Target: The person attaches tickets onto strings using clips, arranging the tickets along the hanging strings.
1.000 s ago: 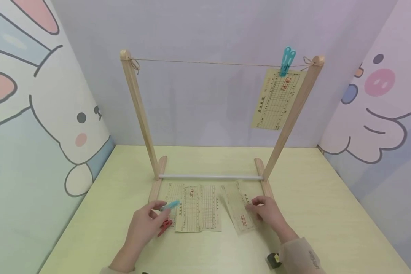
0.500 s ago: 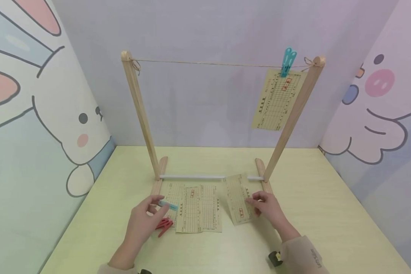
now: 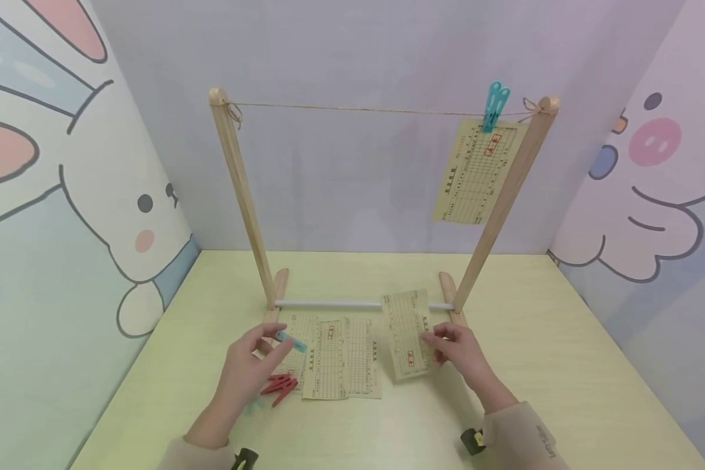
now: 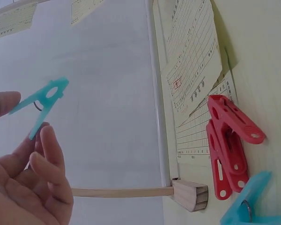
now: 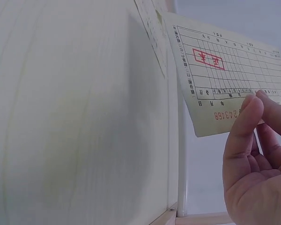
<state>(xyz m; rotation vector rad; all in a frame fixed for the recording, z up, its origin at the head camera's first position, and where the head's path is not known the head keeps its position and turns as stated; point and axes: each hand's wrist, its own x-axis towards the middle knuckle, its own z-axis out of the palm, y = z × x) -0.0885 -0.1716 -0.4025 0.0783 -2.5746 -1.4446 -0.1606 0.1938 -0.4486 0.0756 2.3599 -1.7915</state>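
Observation:
My left hand (image 3: 248, 369) pinches a light blue clothespin (image 4: 48, 97) between thumb and fingertips; its two legs spread apart in the left wrist view. Below that hand, red clothespins (image 4: 227, 145) and another blue clothespin (image 4: 249, 199) lie on the table. In my right hand (image 3: 459, 356), thumb and fingers pinch a printed paper slip (image 3: 405, 329) by its long edge. That slip is lifted and tilted, with a red stamp and a red number visible in the right wrist view. Several similar slips (image 3: 330, 365) overlap on the table between the hands.
A wooden frame stands behind, with a left post (image 3: 241, 196), a right post (image 3: 499, 209) and a white bottom bar (image 3: 329, 303). Twine (image 3: 341, 108) spans the top. A slip (image 3: 472, 176) hangs near the right post under a blue clothespin (image 3: 495, 108).
My right hand has raised its slip off the table, up and slightly left, so it covers part of the white bar. In my left hand the clothespin has turned, its right end now lower.

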